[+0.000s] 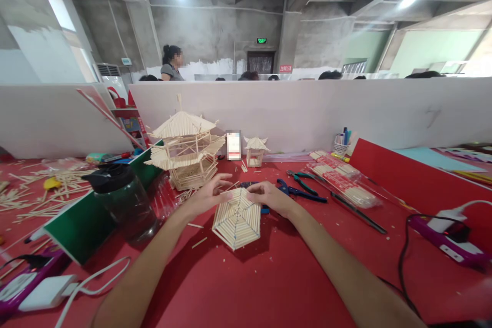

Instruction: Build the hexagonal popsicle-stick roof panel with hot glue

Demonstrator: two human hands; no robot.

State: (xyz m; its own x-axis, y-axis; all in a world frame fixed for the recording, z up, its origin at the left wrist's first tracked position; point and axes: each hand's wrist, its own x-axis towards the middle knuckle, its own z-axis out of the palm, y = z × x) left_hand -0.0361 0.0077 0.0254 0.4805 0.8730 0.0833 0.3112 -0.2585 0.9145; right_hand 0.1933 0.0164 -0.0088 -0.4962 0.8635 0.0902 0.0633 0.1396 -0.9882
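Note:
A hexagonal panel of thin wooden sticks (237, 223), laid in rings with dark lines along its spokes, is tilted toward me above the red table. My left hand (211, 196) grips its far left edge, thumb on the top face and some fingers raised. On the far right edge, my right hand (272, 199) pinches it in the same way, its other fingers curled mostly out of sight. Behind the hands stand a tiered stick pavilion (184, 151) and a small stick pavilion (255, 152). Blue-handled cutters (302, 192) lie just beyond my right hand.
Green-handled pliers (303, 183), bagged sticks (344, 179) and a dark rod (357, 212) lie to the right. A water bottle (125, 205) stands left beside a green board (77, 228). Power strips (449, 243) with cables flank the table. A phone (233, 145) leans against the white partition (300, 113).

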